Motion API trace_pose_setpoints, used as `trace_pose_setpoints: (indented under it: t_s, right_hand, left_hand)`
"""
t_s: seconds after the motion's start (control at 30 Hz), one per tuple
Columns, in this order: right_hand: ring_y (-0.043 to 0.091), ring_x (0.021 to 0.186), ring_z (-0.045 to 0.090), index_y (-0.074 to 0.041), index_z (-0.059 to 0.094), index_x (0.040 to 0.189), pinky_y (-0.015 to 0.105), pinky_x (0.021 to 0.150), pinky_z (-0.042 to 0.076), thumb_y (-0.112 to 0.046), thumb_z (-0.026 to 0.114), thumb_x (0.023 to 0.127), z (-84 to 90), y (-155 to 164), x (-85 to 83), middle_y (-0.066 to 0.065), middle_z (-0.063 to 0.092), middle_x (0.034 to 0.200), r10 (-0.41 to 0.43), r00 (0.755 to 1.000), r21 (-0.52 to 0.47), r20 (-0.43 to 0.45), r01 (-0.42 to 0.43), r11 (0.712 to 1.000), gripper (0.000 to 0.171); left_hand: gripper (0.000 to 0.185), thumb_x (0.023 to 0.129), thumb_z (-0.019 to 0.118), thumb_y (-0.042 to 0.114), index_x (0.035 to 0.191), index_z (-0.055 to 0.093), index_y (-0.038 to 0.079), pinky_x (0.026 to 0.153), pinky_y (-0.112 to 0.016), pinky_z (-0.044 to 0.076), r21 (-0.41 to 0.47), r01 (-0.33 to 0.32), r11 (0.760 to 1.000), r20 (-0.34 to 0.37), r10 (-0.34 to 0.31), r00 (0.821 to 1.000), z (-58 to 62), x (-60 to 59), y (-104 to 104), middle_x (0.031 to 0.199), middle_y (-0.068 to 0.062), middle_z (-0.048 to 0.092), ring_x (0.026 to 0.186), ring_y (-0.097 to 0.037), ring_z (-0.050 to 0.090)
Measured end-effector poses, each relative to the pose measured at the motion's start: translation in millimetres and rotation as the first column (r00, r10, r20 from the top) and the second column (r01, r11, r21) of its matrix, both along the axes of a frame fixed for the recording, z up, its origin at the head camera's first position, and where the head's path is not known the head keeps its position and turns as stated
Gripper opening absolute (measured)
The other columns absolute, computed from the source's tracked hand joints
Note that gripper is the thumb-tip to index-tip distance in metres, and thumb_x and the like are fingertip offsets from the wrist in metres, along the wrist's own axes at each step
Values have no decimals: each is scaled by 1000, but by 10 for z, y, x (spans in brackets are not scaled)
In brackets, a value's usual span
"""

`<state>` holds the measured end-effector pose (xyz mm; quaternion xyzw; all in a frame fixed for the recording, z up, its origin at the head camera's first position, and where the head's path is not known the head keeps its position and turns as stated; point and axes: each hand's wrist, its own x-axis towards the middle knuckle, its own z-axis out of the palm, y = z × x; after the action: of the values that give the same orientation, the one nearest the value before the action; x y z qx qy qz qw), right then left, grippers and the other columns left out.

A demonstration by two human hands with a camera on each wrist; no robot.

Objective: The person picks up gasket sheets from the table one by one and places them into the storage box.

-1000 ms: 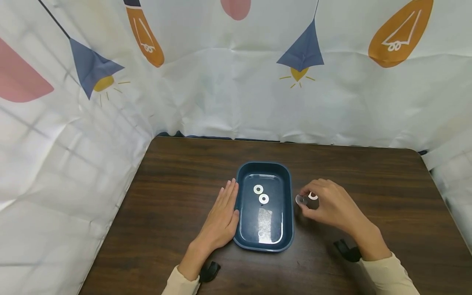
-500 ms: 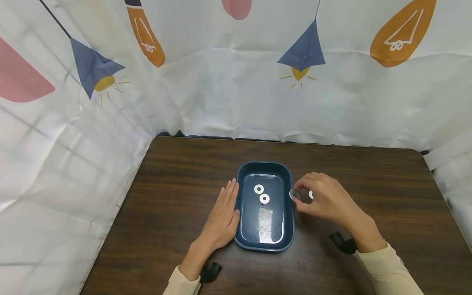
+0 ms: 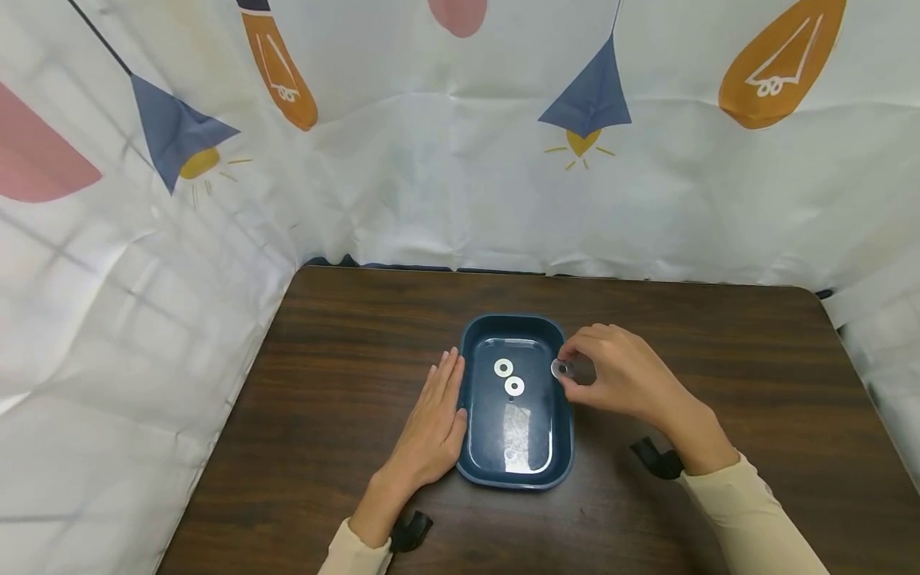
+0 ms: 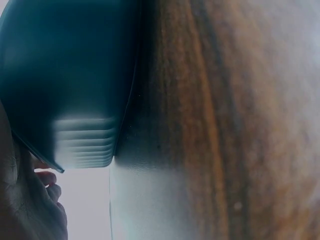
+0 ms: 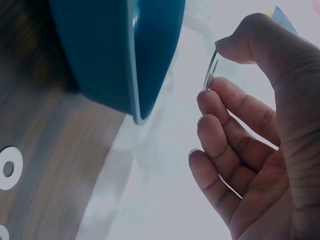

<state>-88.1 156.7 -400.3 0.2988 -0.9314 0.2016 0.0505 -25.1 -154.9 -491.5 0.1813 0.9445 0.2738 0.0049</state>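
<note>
My right hand [image 3: 632, 375] is over the right rim of a blue tray [image 3: 514, 482]. Between thumb and fingertips it pinches a thin, shiny metal washer [image 3: 556, 369], seen nearly edge-on in the right wrist view as a washer [image 5: 208, 75]. Inside the tray lie two flat washers, a farther washer [image 3: 497, 368] and a nearer washer [image 3: 507, 387], white in this light. With fingers straight, my left hand [image 3: 430, 427] rests along the tray's left side. In the left wrist view that hand [image 4: 32, 205] lies by the tray's wall [image 4: 70, 65].
Two more washers are on the table beside the tray in the right wrist view, one washer [image 5: 18, 169] whole and another washer [image 5: 3, 233] cut by the frame edge. The brown wooden table [image 3: 359, 335] ends at a printed white curtain [image 3: 446, 184].
My right hand has moved left and away from me, bringing the pinched washer from beside the tray to over its right rim. The left hand and tray have stayed in place.
</note>
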Motion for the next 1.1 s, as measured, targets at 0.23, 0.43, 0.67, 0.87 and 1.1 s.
trace_pose_setpoints:
  t_s: [0.23,0.43,0.67,0.87,1.1]
  right_hand:
    - [11,82,62,-17,80,96,33,75,57,-29,85,82,22,-60,-58,-5,76,90,41,999,-8,-3,-41,999,19]
    - [12,80,63,-16,80,96,31,73,55,-29,84,81,34,-110,-95,-6,75,90,67,997,-17,-29,-67,998,20]
    - [10,79,61,-15,81,96,31,73,57,-30,85,81,56,-162,-143,-5,76,89,81,996,4,-44,-81,997,21]
    - [8,78,59,-16,80,94,31,73,55,-29,84,81,74,-216,-191,-7,73,86,93,995,20,-41,-92,996,19]
    - [11,78,59,-16,81,96,32,73,54,-30,85,81,112,-322,-225,-5,73,86,89,996,43,-14,-88,995,22]
  left_hand:
    - [77,106,47,20,172,8,16,136,-54,17,14,8,1000,16,-8,1000,-1,-15,14,182,2,3,169,-20,4]
    - [77,106,47,20,172,8,16,136,-56,19,17,12,1000,8,-12,1000,-7,-11,8,182,1,4,169,-22,6]
    - [77,106,48,19,172,8,15,135,-58,20,18,14,1000,-12,-13,1000,-9,-7,14,182,-3,7,169,-24,9]
    - [78,105,49,19,172,8,15,136,-57,19,14,9,1000,-5,-9,1000,-3,-5,15,182,-1,6,169,-22,8]
    - [77,106,47,19,172,7,16,137,-54,17,14,14,1000,15,-14,1000,-4,-11,5,182,0,5,169,-20,4]
